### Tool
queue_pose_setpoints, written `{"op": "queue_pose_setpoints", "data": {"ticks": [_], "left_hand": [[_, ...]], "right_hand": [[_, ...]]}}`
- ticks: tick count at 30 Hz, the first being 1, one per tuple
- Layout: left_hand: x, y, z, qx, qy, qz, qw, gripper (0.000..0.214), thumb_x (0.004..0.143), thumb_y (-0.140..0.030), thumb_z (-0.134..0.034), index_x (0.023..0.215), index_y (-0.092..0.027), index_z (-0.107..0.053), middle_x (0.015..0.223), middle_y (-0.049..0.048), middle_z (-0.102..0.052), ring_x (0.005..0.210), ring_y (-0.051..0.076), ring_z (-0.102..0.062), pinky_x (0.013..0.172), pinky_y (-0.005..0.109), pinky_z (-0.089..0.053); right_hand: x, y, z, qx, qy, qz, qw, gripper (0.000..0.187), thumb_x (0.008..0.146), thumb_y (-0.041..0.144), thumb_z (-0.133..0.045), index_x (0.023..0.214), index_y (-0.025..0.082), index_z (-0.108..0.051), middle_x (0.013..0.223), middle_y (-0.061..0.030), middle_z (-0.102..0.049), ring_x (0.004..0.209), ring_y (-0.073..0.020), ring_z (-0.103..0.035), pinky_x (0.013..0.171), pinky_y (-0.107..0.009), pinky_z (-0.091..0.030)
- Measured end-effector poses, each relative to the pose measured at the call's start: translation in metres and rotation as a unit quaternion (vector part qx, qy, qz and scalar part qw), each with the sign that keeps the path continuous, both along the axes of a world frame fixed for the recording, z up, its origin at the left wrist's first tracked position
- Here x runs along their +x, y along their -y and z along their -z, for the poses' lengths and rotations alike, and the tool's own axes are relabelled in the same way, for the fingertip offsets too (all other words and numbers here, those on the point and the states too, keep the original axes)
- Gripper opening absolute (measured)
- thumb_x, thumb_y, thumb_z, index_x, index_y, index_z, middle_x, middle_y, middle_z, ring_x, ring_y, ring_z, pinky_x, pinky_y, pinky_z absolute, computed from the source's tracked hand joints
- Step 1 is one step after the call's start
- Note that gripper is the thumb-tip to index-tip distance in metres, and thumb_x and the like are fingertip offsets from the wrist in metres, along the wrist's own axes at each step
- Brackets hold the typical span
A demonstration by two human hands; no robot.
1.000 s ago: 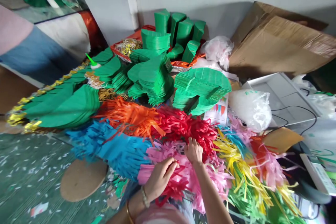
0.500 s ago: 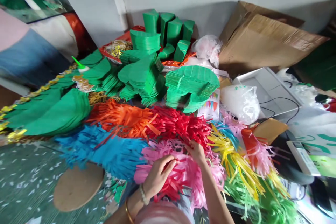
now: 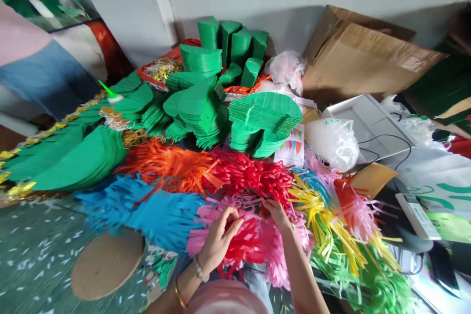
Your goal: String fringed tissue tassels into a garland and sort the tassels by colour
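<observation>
My left hand (image 3: 220, 236), with a beaded bracelet and a gold bangle at the wrist, is closed in a pinch on the upper edge of a red fringed paper strip (image 3: 247, 244). Its cut strands hang over my lap. To the right, my right hand (image 3: 277, 215) has its fingertips pressed together at the strip's other end; the exact grip is partly hidden. Under and around both hands lies pink fringed paper (image 3: 200, 241). Just beyond is a heap of red fringe (image 3: 253, 169), with orange fringe (image 3: 165, 162) and blue fringe (image 3: 147, 213) to the left.
Stacks of green cut pieces (image 3: 267, 110) stand behind the fringes, with more green sheets (image 3: 81, 159) at left. Yellow fringe (image 3: 324, 216) and green fringe (image 3: 382, 279) lie at right. Farther back are a white box (image 3: 368, 122) and a cardboard box (image 3: 368, 59). A round stool (image 3: 106, 265) stands at lower left.
My left hand has risen slightly, and the red strip's strands have shifted to the right. My right hand stays nearly in place. The whole view has moved a little.
</observation>
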State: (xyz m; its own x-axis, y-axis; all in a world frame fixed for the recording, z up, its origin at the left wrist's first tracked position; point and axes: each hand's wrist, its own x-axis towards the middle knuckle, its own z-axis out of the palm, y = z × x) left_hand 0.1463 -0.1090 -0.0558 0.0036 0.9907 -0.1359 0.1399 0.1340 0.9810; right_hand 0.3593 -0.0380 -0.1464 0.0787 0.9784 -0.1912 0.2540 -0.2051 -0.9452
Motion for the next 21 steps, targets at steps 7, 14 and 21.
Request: {"op": "queue_pose_setpoints", "data": {"ticks": [7, 14, 21], "left_hand": [[-0.002, -0.003, -0.003, -0.020, 0.027, 0.021, 0.999, 0.022, 0.090, -0.042, -0.054, 0.085, -0.020, -0.052, 0.067, -0.0042, -0.056, 0.058, 0.010, -0.054, 0.057, 0.021, -0.046], [-0.003, -0.005, -0.005, -0.006, -0.004, 0.037, 0.999, 0.023, 0.092, -0.041, -0.051, 0.086, -0.020, -0.057, 0.068, -0.0023, -0.062, 0.059, 0.012, -0.057, 0.063, 0.023, -0.047], [0.004, -0.004, -0.025, 0.031, -0.027, 0.049, 0.998, 0.021, 0.094, -0.037, -0.049, 0.085, -0.020, -0.059, 0.072, -0.0013, -0.064, 0.065, 0.013, -0.060, 0.065, 0.022, -0.047]], "right_hand": [[0.005, 0.014, -0.015, -0.139, -0.075, -0.066, 0.985, 0.063, 0.078, 0.073, -0.053, 0.058, 0.013, -0.058, 0.046, 0.0023, -0.044, 0.038, -0.0053, -0.036, 0.037, -0.022, -0.024], [0.009, 0.027, -0.047, -0.145, -0.095, -0.097, 0.980, 0.046, 0.068, 0.058, -0.073, 0.071, 0.013, -0.069, 0.046, 0.0063, -0.041, 0.042, -0.0058, -0.031, 0.040, -0.021, -0.023], [-0.023, 0.062, -0.126, 0.012, -0.037, -0.088, 0.995, 0.028, 0.088, 0.040, -0.059, 0.102, 0.018, -0.071, 0.076, -0.0028, -0.065, 0.064, -0.0136, -0.056, 0.059, -0.024, -0.043]]}}
